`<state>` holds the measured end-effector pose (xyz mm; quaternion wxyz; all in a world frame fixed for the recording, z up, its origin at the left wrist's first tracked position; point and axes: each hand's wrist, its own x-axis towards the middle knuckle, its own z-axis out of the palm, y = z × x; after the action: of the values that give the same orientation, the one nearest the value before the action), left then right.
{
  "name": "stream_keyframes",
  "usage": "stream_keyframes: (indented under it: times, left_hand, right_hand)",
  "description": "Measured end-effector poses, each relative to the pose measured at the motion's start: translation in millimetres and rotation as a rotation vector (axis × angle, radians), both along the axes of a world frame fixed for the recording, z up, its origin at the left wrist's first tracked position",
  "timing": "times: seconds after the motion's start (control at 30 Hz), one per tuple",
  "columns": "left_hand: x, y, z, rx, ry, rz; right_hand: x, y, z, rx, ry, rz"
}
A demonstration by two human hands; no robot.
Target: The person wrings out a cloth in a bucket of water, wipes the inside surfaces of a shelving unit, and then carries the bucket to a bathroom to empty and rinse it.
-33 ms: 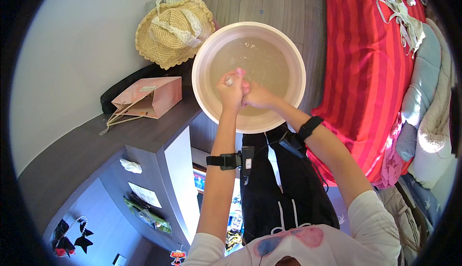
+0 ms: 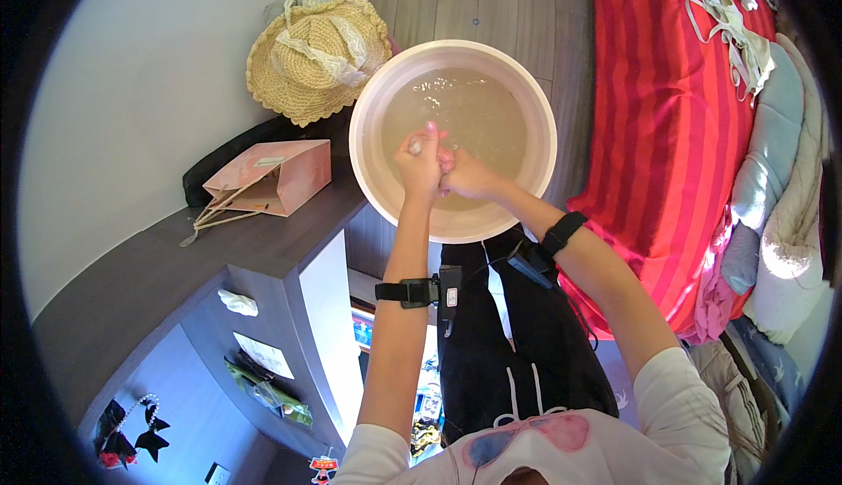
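Observation:
A round pale pink basin (image 2: 542, 147) holds cloudy water (image 2: 482, 103) with small ripples and glints near the far side. Over the basin, my left hand (image 2: 419, 167) is closed with its thumb raised. A bit of something whitish (image 2: 416, 146) shows in its fist. My right hand (image 2: 471, 175) is closed too and meets the left near the basin's middle. Between the hands a small pink, soft-looking thing (image 2: 446, 160) shows, gripped by both. Fingers cover most of it, so its kind cannot be made out.
A straw hat (image 2: 316, 60) with lace lies at the basin's left, near a pink paper bag (image 2: 303, 174) on a dark ledge (image 2: 237, 244). On the right is a bed with a red striped cover (image 2: 649, 152), clothes and rolled bedding (image 2: 772, 152). Black straps with small devices (image 2: 447, 292) circle my forearms.
My left thumb has shifted slightly up and left. The ripples and glints on the water have changed, while both hands stay together in nearly the same place.

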<state>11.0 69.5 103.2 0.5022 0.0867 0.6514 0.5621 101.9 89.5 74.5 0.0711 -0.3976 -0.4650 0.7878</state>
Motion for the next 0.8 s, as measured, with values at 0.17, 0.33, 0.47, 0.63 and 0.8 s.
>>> stream_keyframes:
  times: [0.17, 0.33, 0.47, 0.63, 0.8]
  left_hand:
    - [-0.7, 1.7, -14.0, 0.023, -0.215, 0.088]
    - [8.7, -1.5, -28.9, 0.006, -0.176, 0.129]
    - [13.5, -7.6, -32.6, -0.049, -0.129, 0.115]
    - [7.7, -15.0, -40.6, -0.081, -0.132, 0.038]
    - [9.4, -13.1, 11.7, -0.019, -0.146, 0.175]
  right_hand:
    - [-4.2, -3.6, -3.9, -0.014, -0.12, 0.03]
    - [4.5, -9.2, -28.5, 0.243, -0.24, 0.292]
    - [10.2, -13.0, -23.6, 0.106, -0.22, 0.242]
    - [9.7, -10.1, -5.4, 0.052, -0.221, 0.246]
    - [19.9, 5.3, 68.3, 0.247, -0.168, 0.211]
